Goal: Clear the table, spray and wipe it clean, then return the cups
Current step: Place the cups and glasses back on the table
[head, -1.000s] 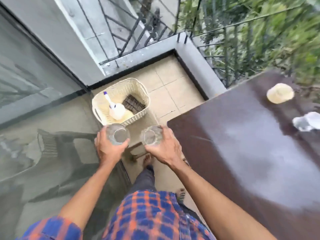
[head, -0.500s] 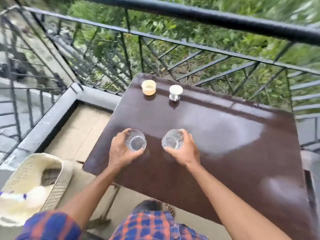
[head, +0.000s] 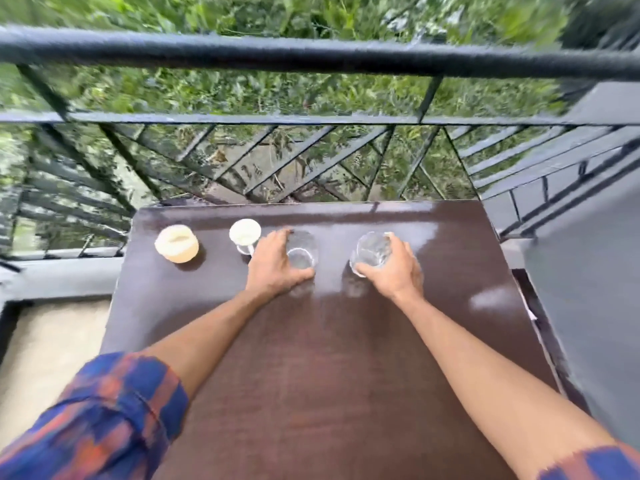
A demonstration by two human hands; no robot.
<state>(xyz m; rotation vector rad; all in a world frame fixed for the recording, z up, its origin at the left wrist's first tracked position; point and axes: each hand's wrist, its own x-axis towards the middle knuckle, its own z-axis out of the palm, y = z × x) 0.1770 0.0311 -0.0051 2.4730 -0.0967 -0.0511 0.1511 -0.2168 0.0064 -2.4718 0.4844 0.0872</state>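
A dark brown table (head: 332,358) fills the lower middle of the head view. My left hand (head: 272,268) grips a clear glass (head: 302,252) over the table's far half. My right hand (head: 394,270) grips a second clear glass (head: 372,252) a little to the right, tilted slightly. I cannot tell whether either glass touches the tabletop. Left of my left hand stand a small white cup (head: 245,235) and a cream-yellow cup (head: 176,244), both near the far edge.
A black metal railing (head: 311,57) runs just behind the table's far edge, with greenery beyond. A grey wall (head: 588,271) stands close on the right. Pale floor tiles (head: 45,358) show at the lower left.
I have turned from the basket on the floor to face the table. Both hands carried the glasses forward to the far half of the table, beside the two cups.
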